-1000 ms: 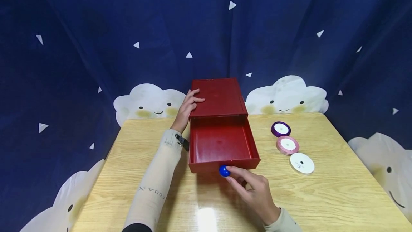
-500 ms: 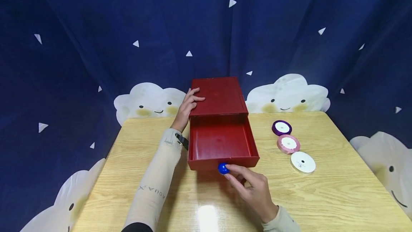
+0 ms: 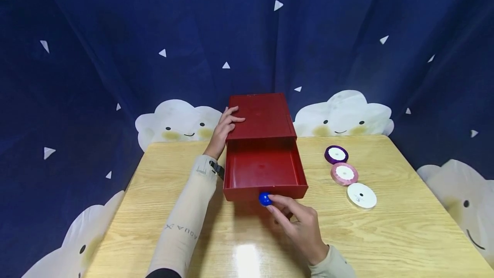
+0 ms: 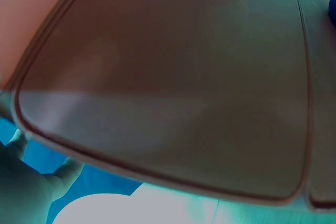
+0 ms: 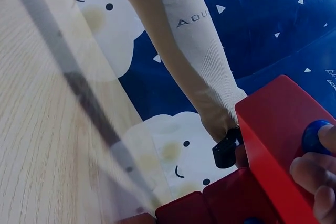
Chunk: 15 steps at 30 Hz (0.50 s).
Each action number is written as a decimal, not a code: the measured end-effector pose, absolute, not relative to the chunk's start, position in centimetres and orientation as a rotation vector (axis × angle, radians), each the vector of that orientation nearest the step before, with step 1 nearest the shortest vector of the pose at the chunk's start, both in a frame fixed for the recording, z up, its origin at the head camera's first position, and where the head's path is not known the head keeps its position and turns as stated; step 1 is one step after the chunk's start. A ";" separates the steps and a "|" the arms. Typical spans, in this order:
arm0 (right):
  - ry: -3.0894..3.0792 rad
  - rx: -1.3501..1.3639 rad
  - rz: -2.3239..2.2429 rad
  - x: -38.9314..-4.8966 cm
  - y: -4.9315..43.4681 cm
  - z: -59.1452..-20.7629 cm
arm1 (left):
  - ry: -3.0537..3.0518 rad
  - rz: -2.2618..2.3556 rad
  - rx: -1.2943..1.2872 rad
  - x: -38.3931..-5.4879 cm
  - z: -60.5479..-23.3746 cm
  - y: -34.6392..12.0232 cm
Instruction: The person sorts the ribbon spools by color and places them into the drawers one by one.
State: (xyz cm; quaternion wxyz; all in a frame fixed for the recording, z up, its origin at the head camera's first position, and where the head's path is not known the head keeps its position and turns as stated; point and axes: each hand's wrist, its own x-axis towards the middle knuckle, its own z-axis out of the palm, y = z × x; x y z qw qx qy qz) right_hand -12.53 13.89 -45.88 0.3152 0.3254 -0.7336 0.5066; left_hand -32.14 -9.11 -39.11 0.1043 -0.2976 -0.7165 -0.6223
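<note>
1. The right hand [image 3: 299,224] pinches a round blue knob [image 3: 264,198] between thumb and forefinger; its other fingers bend in below.
2. The knob sits on the front wall of a red drawer [image 3: 243,193], which stands well out of a red box [image 3: 264,115] towards the person, its red floor visible from above.
3. The left hand [image 3: 223,130] lies against the left side of the box, fingers spread and extended over the edge onto the top; it touches the box without clenching. The head view does not show the thumb clearly.
4. The box stands towards the far edge of a wooden table [image 3: 405,235].
5. In the right wrist view, a second blue piece [image 5: 254,220] shows at the bottom edge, mostly cut off, beside dark red panels [image 5: 184,205].
6. To the right of the box, well apart from both hands, three spools lie flat in a slanting row: a purple spool [image 3: 336,154] farthest, a pink spool [image 3: 344,173] in the middle, a white spool [image 3: 361,195] nearest.
7. A pale sleeve [image 3: 187,222] covers the left forearm, with a black strap [image 3: 217,169] at the wrist.
8. Behind the table hangs a dark blue curtain [image 3: 231,20] with white triangles and smiling clouds [image 3: 343,117].
</note>
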 end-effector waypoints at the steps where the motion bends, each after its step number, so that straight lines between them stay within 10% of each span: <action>1: -1.928 0.858 1.338 -12.5 13.8 -45.9 | -2.111 -1.837 -0.879 -32.1 -39.1 -9.1; 15: -1.881 0.847 1.330 -12.4 14.5 -45.7 | -2.105 -1.847 -0.853 -32.0 -39.1 -9.1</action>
